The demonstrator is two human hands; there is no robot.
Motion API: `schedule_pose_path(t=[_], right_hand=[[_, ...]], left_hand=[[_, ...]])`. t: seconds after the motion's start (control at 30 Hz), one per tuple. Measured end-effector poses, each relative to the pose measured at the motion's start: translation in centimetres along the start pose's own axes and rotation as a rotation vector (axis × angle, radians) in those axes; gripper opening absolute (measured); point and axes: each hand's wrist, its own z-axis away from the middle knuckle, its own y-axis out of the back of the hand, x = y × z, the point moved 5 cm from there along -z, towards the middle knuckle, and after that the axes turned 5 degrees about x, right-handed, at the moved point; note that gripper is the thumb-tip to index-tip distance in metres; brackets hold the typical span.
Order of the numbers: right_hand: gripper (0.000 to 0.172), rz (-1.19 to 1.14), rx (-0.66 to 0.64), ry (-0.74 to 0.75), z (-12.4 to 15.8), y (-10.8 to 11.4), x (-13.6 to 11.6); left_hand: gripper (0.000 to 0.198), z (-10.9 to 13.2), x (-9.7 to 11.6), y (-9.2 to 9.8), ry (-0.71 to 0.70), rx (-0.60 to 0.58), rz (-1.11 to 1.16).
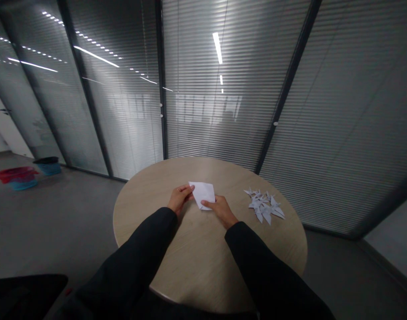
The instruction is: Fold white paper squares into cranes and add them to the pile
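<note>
Our black sleeves reach across the round wooden table; left hand and right hand, slightly apart, grip one folded white paper, with paper cranes piled near the right edge.

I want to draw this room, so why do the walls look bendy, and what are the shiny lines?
In the head view, the glass wall leans and bends toward the picture's edges, as a very wide lens makes things look; the shiny lines look like lights reflected in the glass; the black right sleeve shows almost no detail in the dim light; the white paper looks fairly sharp.
</note>
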Motion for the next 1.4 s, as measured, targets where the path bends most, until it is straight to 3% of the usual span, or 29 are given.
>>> schedule_pose_path(t=[0.33,0.97,1.2,1.4], right_hand=[[0.038,0.014,-0.001,0.006,-0.4,0.0,0.5],[0.033,0.114,0.04,0.05,-0.9,0.7,0.8],[0.033,0.099,0.01,0.043,-1.0,0.7,1.1],[0.031,0.105,0.027,0.029,-1.1,1.0,1.5]], left_hand=[[0.039,-0.6,0.1,0.7,-0.062,0.092,0.01],[0.008,-0.5,0.4,1.0,0.034,0.14,0.078],[0.015,-0.7,0.9,1.1,-0.019,0.123,0.03],[0.022,-1.4,1.7,2.6,-0.075,0.201,0.052]])
